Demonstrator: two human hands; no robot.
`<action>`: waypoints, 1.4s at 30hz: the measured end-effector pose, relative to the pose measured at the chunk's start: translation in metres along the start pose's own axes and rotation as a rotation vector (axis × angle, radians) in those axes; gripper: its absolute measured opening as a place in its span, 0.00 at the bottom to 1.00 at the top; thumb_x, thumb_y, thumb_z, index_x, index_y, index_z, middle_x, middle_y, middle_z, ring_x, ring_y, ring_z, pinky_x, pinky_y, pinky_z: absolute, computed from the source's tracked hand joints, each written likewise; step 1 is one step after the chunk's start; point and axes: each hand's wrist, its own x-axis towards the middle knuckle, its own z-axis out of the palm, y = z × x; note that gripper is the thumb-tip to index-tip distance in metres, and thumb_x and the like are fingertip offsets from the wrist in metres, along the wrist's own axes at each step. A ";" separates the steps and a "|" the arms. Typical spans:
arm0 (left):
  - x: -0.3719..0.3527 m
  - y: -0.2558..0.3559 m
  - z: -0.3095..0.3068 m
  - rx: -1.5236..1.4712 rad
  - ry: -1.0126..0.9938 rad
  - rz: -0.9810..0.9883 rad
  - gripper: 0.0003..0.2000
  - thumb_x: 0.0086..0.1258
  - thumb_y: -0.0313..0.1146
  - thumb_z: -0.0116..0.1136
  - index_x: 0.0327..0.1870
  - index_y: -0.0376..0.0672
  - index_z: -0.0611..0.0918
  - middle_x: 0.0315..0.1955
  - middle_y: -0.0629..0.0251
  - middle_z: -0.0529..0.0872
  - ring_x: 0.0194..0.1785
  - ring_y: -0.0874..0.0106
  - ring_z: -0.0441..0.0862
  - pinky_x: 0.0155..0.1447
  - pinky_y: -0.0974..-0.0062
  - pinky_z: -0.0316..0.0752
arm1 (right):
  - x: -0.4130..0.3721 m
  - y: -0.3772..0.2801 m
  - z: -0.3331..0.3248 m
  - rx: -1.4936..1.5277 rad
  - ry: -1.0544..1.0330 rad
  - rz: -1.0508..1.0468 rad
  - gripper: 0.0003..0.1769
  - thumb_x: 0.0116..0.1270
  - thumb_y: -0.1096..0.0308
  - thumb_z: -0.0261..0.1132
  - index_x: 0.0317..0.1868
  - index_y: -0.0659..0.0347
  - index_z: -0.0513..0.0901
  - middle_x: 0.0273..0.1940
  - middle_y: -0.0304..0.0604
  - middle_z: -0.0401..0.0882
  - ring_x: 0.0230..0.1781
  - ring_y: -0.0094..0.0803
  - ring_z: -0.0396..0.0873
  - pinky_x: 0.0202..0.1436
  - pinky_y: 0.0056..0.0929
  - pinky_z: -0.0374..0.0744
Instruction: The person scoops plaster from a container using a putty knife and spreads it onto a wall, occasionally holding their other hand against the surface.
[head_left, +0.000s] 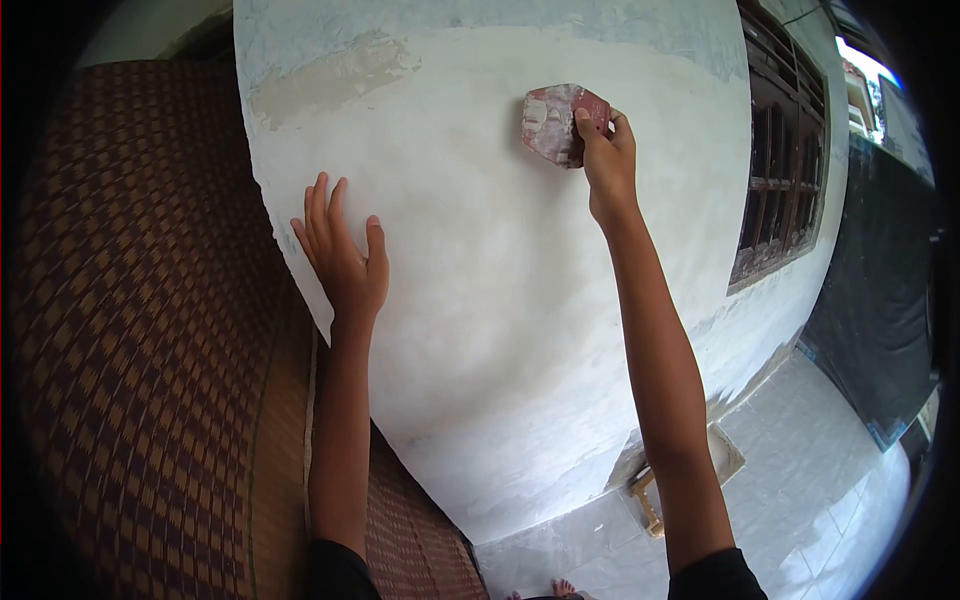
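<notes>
In the head view, a worn reddish sandpaper sheet (552,122) is seen at about 1 o'clock from the picture's middle, pressed flat against a white plastered wall (500,330). The grip of the right hand (606,152) is clamped on the sheet's right edge, with one digit laid over its face and the rest curled at its side. The left hand (345,258) is laid flat on the wall at 9 o'clock, well apart from the sheet. Its grip is apart, the fingers are spread, and nothing is held. A brown woven mat (150,320) is met at the wall's left edge, at 9 o'clock of the left hand. A dark wooden window (785,170) is set at 3 o'clock of the sheet. A tiled floor (810,480) is shown at 5 o'clock, and a wooden-framed board (732,452) is seen lying on it at the wall's foot.
</notes>
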 end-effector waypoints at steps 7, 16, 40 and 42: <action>-0.057 0.097 0.032 -0.733 -0.256 -0.130 0.11 0.73 0.26 0.53 0.54 0.39 0.80 0.50 0.59 0.86 0.58 0.62 0.80 0.64 0.63 0.72 | -0.051 0.034 -0.116 -0.047 0.037 0.114 0.18 0.75 0.62 0.62 0.58 0.64 0.72 0.46 0.45 0.80 0.46 0.27 0.77 0.53 0.30 0.76; -0.169 0.219 0.096 -1.159 -0.686 -0.679 0.11 0.79 0.32 0.48 0.49 0.37 0.82 0.35 0.62 0.86 0.38 0.75 0.81 0.50 0.74 0.77 | -0.120 0.059 -0.313 -0.079 0.238 0.260 0.14 0.76 0.67 0.61 0.55 0.64 0.73 0.48 0.45 0.81 0.49 0.26 0.78 0.55 0.29 0.75; -0.566 0.501 0.206 -1.330 -1.608 -1.388 0.14 0.77 0.38 0.52 0.55 0.39 0.80 0.43 0.61 0.85 0.40 0.72 0.84 0.47 0.74 0.80 | -0.336 0.143 -0.705 -0.672 0.798 0.819 0.17 0.74 0.63 0.64 0.54 0.67 0.76 0.45 0.45 0.84 0.45 0.25 0.81 0.48 0.26 0.78; -0.593 0.507 0.213 -1.327 -1.645 -1.414 0.14 0.77 0.37 0.53 0.55 0.39 0.80 0.42 0.61 0.86 0.38 0.73 0.84 0.45 0.75 0.79 | -0.345 0.161 -0.721 -0.712 0.809 0.864 0.16 0.74 0.63 0.64 0.54 0.67 0.77 0.45 0.45 0.84 0.44 0.25 0.81 0.47 0.26 0.78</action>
